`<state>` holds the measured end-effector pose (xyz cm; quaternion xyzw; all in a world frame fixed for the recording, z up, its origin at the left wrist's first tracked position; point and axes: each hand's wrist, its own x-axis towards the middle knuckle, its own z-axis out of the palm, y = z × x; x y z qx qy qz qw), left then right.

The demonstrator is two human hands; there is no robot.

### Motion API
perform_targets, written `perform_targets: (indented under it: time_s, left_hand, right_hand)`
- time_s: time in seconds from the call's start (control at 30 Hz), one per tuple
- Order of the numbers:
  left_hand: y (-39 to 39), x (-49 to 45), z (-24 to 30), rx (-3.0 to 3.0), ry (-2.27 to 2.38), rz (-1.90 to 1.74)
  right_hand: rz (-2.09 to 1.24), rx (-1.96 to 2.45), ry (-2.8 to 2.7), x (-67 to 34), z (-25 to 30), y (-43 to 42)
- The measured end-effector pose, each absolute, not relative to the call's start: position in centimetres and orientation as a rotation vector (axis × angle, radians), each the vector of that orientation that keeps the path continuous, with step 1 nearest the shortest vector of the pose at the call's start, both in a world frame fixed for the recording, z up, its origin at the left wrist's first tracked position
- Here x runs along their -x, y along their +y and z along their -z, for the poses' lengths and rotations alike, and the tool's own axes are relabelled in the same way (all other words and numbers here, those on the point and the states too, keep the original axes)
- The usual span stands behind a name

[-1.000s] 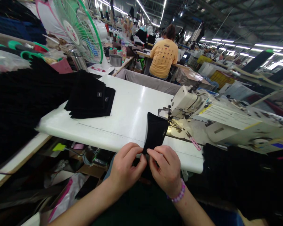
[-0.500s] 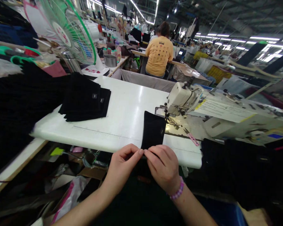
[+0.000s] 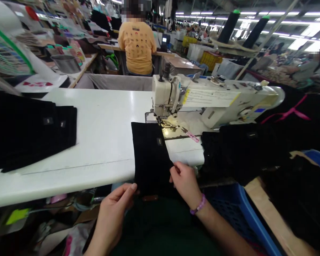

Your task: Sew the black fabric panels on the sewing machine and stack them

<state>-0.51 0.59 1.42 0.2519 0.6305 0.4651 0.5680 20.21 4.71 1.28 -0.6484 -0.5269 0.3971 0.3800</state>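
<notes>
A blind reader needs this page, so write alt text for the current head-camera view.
A person's left hand and right hand hold opposite edges of a labelled black cloth, its far end beside the needle area of a white sewing machine. Pink-handled snips lie right of the cloth; stacked black pieces sit at left on the white table.

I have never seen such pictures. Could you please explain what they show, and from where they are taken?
A head-worn camera takes every picture, looking forward and down. The wearer's bare right hand pinches the right edge of a black cloth, which lies partly on a white table, by a sewing machine. The bare left hand is at the cloth's left edge; its grip is unclear. Pink-handled snips lie near the machine, and a stack of black pieces lies at the left.
</notes>
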Motion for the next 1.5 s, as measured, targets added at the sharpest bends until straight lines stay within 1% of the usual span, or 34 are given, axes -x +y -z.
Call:
perform_targets:
  time_s: [0.07, 0.1, 0.2, 0.3, 0.53, 0.67, 0.77, 0.83, 0.87, 0.93, 1.0, 1.07, 1.17, 1.23, 1.27, 1.33, 1.4, 1.43, 1.5]
  left_hand:
    - [0.5, 0.2, -1.1, -0.49, 1.493, -1.1]
    - [0.5, 0.1, -0.9, -0.438, 1.502, -1.099]
    - [0.4, 0.1, -0.5, -0.322, 1.528, -1.061]
    - [0.4, 0.1, -0.5, -0.273, 1.529, -1.055]
    - [0.5, -0.1, -1.0, -0.258, 1.501, -1.066]
    - [0.3, 0.6, -0.5, -0.344, 1.505, -1.055]
    - [0.0, 1.2, -0.7, -0.689, 1.672, -1.279]
    - [0.3, 1.1, -1.5, -1.204, 1.795, -1.472]
    - [0.6, 0.7, -2.0, -1.547, 1.789, -1.489]
    - [1.6, -0.7, -2.9, -2.232, 1.609, -1.302]
    - [3.1, -2.6, -3.4, -2.672, 1.417, -1.001]
    - [4.6, -4.2, -3.4, -2.861, 1.362, -0.829]
    - [6.2, -5.4, -2.9, -2.928, 1.294, -0.786]
    - [6.6, -5.3, -2.5, -2.909, 1.242, -0.832]
    - [6.6, -5.2, -2.4, -2.891, 1.232, -0.86]
    - [6.5, -4.9, -2.4, -2.869, 1.214, -0.899]
    - [6.3, -4.7, -2.7, -2.861, 1.21, -0.897]
    - [6.4, -4.7, -3.0, -2.858, 1.209, -0.882]
    - [6.8, -4.8, -3.7, -2.822, 1.207, -0.821]
  right_hand:
    - [-1.333, 1.549, -1.103, -20.0, -0.9, 4.6]
    - [-1.437, 1.482, -0.989, -19.9, -0.9, 4.5]
    - [-1.607, 1.308, -0.719, -19.9, -1.1, 4.3]
    - [-1.611, 1.307, -0.683, -20.2, -1.3, 4.3]
    - [-1.575, 1.397, -0.821, -20.6, -0.9, 5.0]
    - [-1.601, 1.404, -0.855, -20.9, -1.1, 5.2]
    - [-1.626, 1.409, -0.88, -21.2, -1.3, 5.3]
    - [-1.637, 1.415, -0.894, -21.4, -1.4, 5.4]
    - [-1.643, 1.417, -0.901, -21.5, -1.5, 5.5]
    - [-1.653, 1.422, -0.919, -21.7, -1.6, 5.7]
    - [-1.652, 1.427, -0.94, -21.7, -1.7, 5.9]
    - [-1.637, 1.431, -0.966, -21.8, -1.8, 6.0]
    - [-1.614, 1.431, -0.998, -22.1, -1.7, 5.6]
    - [-1.497, 1.439, -1.075, -22.5, -1.4, 5.2]
    - [-1.347, 1.451, -1.185, -22.7, -1.2, 5.1]
    - [-0.893, 1.436, -1.524, -23.1, -0.9, 4.8]
    - [-0.401, 1.325, -1.861, -23.5, -0.8, 4.9]
    - [-0.223, 1.254, -1.972, -23.6, -0.8, 5.0]
    - [0.025, 1.131, -2.075, -23.7, -1.0, 5.4]
